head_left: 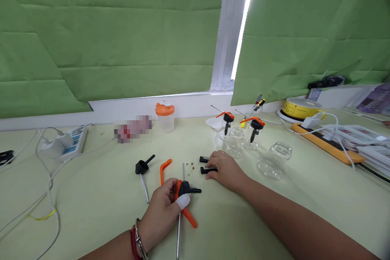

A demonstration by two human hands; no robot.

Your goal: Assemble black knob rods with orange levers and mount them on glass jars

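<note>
My left hand point(163, 211) is closed around a black and orange spray-pump head point(185, 190) with a metal tube point(178, 235) pointing toward me; a white bandage wraps the thumb. My right hand point(227, 170) rests on the table with its fingertips pinched on a small black part with a spring point(208, 169). A second such black part point(204, 159) lies just beyond it. A loose orange trigger lever point(163, 167) and another black pump head with a metal tube point(142, 170) lie to the left. Tiny beads point(191, 165) sit near the parts.
Three clear glass bottles point(276, 158) stand or lie to the right, two pump heads point(255, 126) on them. An orange-lidded cup point(165, 117) stands by the wall. A power strip point(71, 142) with cables sits left; a yellow spool point(300, 109), an orange board point(327, 143) and papers right.
</note>
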